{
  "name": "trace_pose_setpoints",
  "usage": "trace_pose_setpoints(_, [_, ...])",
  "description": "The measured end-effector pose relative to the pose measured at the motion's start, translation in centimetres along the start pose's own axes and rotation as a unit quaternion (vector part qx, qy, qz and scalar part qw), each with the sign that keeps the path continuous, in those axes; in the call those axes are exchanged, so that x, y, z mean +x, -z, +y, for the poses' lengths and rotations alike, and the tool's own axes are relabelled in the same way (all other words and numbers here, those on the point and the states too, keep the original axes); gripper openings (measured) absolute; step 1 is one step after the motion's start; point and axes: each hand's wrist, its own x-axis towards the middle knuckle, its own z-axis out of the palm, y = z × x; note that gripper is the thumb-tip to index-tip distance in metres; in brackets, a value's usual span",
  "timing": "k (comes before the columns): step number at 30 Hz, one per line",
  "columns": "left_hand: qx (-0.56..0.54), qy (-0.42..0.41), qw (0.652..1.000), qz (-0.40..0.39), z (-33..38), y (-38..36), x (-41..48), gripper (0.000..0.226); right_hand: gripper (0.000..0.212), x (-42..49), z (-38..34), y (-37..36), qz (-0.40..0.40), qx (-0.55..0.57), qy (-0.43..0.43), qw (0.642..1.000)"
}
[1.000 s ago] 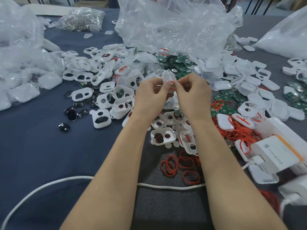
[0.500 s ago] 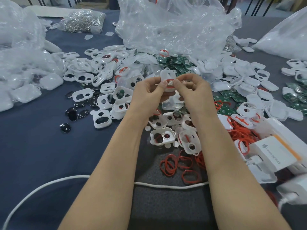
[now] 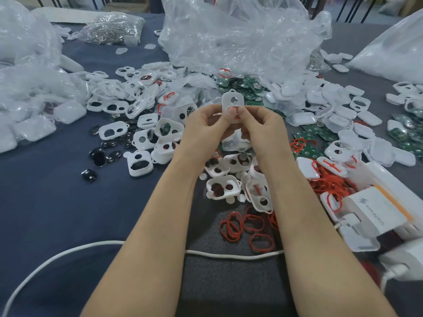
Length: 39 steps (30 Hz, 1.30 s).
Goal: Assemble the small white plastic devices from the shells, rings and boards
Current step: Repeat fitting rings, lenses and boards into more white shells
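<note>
My left hand (image 3: 206,126) and my right hand (image 3: 261,128) meet above the table and together pinch one white shell (image 3: 232,101), held upright with a round hole near its top. Both thumbs press on its lower part, where a bit of red ring shows. Loose white shells (image 3: 223,187) lie under my wrists. Red rings (image 3: 231,226) are scattered near my forearms. Green boards (image 3: 242,86) are piled behind the held shell.
A large crumpled clear bag (image 3: 240,35) stands behind the pile. More bags (image 3: 27,72) sit at far left and right. Black round parts (image 3: 99,154) lie left. A white cable (image 3: 233,255) runs under my forearms. White boxes (image 3: 375,211) sit at right.
Both hands have kept hold of the shell and turned it upright, so its face with the round hole now shows above my thumbs. The thumbs have shifted onto its lower part.
</note>
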Motion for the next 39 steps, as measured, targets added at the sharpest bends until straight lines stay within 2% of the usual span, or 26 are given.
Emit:
trace_pose_setpoints(5, [0.045,-0.014,0.999,0.012,0.0,-0.2,0.1,0.026,0.009,-0.1,0.0,-0.1,0.008,-0.005,-0.015,1.0])
trace_pose_setpoints(11, [0.076,-0.029,0.996,0.04,-0.2,-0.3,0.3,0.022,0.036,-0.7,-0.5,-0.4,0.051,-0.087,0.057,0.993])
trace_pose_setpoints(14, [0.098,-0.062,0.992,0.038,-0.1,-0.4,0.1,0.018,0.036,-1.0,-0.8,-0.8,0.022,-0.108,0.093,0.99])
trace_pose_setpoints(19, [0.134,-0.067,0.988,0.022,0.0,-0.6,0.1,0.022,0.034,-0.9,-1.0,-1.2,-0.015,-0.09,0.074,0.993])
trace_pose_setpoints(21, [0.154,-0.08,0.984,0.048,0.2,-0.5,0.1,0.014,0.029,-0.8,-1.0,-1.2,-0.016,-0.09,0.08,0.993])
trace_pose_setpoints(23, [0.147,-0.07,0.982,0.101,0.4,-0.1,0.0,0.017,0.021,-0.8,-1.2,-1.4,-0.027,-0.081,0.095,0.992])
trace_pose_setpoints(26, [0.1,-0.011,0.985,0.14,1.2,0.9,0.0,0.023,0.01,-0.8,-2.1,-2.4,-0.027,-0.043,0.091,0.995])
trace_pose_setpoints(28, [0.069,-0.006,0.983,0.169,1.9,2.1,0.0,0.016,0.004,-0.9,-2.6,-3.5,-0.027,-0.019,0.081,0.996])
trace_pose_setpoints(31, [0.026,-0.016,0.966,0.255,2.9,4.9,-0.4,0.013,0.006,-1.7,-3.0,-6.3,-0.049,-0.043,0.1,0.993])
trace_pose_setpoints(33, [-0.036,-0.024,0.946,0.322,3.7,7.1,-0.8,0.013,0.011,-2.5,-3.1,-8.7,-0.103,-0.113,0.141,0.978])
trace_pose_setpoints(35, [-0.088,-0.042,0.925,0.367,4.5,9.2,-1.1,0.013,0.013,-3.5,-3.2,-11.4,-0.196,-0.193,0.17,0.946])
trace_pose_setpoints(37, [-0.107,-0.064,0.913,0.39,5.1,10.8,-1.6,0.014,0.013,-4.7,-3.2,-14.1,-0.263,-0.274,0.21,0.901])
trace_pose_setpoints(39, [-0.115,-0.074,0.906,0.401,5.4,12.0,-2.0,0.015,0.018,-5.7,-3.2,-16.2,-0.28,-0.368,0.267,0.846])
